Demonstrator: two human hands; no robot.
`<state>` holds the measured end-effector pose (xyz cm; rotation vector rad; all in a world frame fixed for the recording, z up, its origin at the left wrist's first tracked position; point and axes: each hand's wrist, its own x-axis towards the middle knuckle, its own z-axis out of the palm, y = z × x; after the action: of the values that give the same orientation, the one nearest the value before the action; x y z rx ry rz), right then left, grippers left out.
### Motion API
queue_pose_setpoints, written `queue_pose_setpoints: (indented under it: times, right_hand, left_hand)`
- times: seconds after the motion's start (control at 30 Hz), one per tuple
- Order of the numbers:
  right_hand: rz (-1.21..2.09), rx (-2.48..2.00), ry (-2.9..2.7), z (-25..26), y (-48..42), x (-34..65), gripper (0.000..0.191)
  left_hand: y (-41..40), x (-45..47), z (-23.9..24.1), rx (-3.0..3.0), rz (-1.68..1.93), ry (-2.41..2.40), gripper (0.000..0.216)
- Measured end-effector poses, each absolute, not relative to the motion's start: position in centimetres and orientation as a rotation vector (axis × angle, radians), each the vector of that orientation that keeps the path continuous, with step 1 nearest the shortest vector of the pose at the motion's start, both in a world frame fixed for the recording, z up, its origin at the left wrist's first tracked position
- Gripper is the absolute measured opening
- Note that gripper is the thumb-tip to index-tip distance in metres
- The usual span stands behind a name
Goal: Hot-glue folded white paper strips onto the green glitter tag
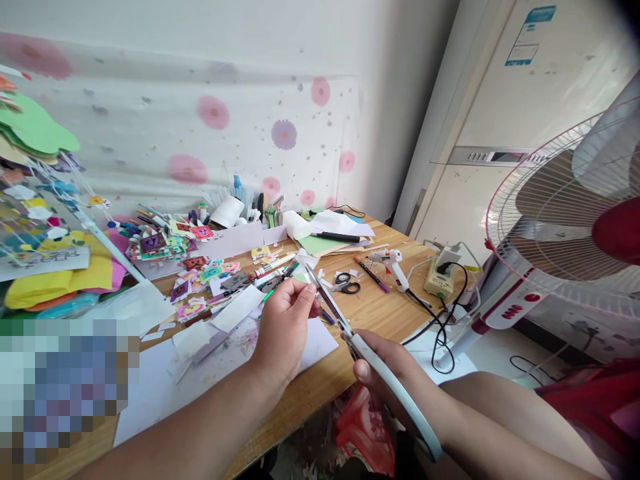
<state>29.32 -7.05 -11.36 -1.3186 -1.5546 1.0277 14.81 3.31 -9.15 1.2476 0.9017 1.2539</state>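
My right hand (390,373) is wrapped round a pair of scissors (333,300) with a long pale handle. The metal blades point up and to the left, slightly apart, with their tips near my left fingertips. Thumb and fingers of my left hand (290,317) are closed in a pinch beside the blades. Pale paper shows just past those fingertips, but I cannot tell whether it is what they hold. Beneath the left hand lies a white sheet (210,380) with small marks on it. Black-handled scissors (346,284) lie on the table behind the blades.
The wooden table (395,313) carries colourful paper cutouts (193,287), pens and a glue gun (393,267). A power strip (443,273) with black cables sits at its right edge. To the right stands a fan (560,200). Paper hangings (40,133) occupy the left.
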Motion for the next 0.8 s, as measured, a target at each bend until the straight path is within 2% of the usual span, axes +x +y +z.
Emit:
queue_pose_setpoints:
  times: [0.23,0.4,0.5,0.67,0.8]
  right_hand:
    - [1.036,-1.358,-1.506,-11.6,-7.1,29.3,0.049]
    - [1.122,-1.397,-1.229,-12.5,-6.5,29.4,0.061]
    - [0.945,-1.512,-1.318,-12.1,-5.4,31.1,0.062]
    - [0.274,-2.059,-1.916,-11.4,-2.8,35.1,0.036]
    - [0.165,-2.234,-2.042,-12.6,-0.4,36.6,0.038]
  left_hand:
    - [3.3,14.7,-9.0,1.184,1.207,0.869,0.02]
    - [3.5,14.3,-8.9,1.184,1.107,0.831,0.022]
    - [3.9,13.0,-8.9,1.227,0.966,0.811,0.022]
    - [4.9,9.1,-9.1,1.468,0.74,0.83,0.023]
    - [5.7,5.6,-8.9,1.672,0.533,0.924,0.024]
